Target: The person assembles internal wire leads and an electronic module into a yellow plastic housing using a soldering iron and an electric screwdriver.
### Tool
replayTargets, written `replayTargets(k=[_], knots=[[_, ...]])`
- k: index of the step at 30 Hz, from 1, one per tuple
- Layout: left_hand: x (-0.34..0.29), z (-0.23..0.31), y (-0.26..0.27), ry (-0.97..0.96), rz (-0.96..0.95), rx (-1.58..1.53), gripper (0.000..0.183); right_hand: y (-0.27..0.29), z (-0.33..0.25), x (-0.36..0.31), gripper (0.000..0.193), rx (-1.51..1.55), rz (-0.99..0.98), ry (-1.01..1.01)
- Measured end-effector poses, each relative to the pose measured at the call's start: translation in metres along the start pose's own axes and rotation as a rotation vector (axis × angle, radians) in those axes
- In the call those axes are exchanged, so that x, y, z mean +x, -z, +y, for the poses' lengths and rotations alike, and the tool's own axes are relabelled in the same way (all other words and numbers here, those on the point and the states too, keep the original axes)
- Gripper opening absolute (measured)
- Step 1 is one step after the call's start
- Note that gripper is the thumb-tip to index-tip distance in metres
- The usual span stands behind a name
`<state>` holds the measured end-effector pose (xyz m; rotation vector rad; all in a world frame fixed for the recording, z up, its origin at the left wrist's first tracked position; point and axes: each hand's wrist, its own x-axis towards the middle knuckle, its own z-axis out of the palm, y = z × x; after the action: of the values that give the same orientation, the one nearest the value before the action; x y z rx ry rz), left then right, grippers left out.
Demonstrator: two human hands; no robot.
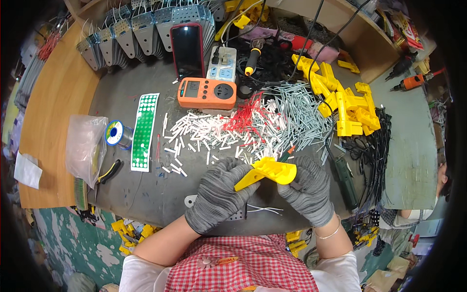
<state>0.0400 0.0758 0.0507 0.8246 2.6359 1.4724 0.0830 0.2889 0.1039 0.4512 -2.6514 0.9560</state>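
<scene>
Both hands wear grey striped knit gloves. My left hand (219,190) is closed on the left end of a yellow moulded plastic part (272,170), held just above the table near its front edge. My right hand (309,192) pinches the same part at its right end. Partly hidden below the left hand lies a grey metal plate with holes (238,214), and white wires (265,210) stick out beside it. Just beyond the yellow part, white sleeves (209,129), red wire pieces (248,117) and long silver screws (301,117) lie in a heap.
An orange socket meter (207,93), a power strip (222,63) and an upright phone (188,51) stand behind the heap. Yellow parts (348,109) pile up at right, near a dark green tool (345,182). Leftward lie a green-dotted sheet (145,131), solder spool (118,134) and pliers (109,171).
</scene>
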Motion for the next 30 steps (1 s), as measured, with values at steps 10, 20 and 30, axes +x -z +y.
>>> replayTargets(k=[10,20,30], knots=[[-0.004,0.000,-0.006,0.089,0.008,-0.058,0.047,-0.011,-0.015,0.001,0.014,0.272,0.081,-0.336],[-0.008,0.011,0.002,-0.033,0.027,0.008,0.041,-0.027,-0.004,-0.007,0.035,-0.315,0.024,0.256],[-0.025,-0.002,0.016,-0.110,-0.230,-0.137,0.104,0.025,-0.007,0.013,0.016,-0.642,-0.584,0.231]])
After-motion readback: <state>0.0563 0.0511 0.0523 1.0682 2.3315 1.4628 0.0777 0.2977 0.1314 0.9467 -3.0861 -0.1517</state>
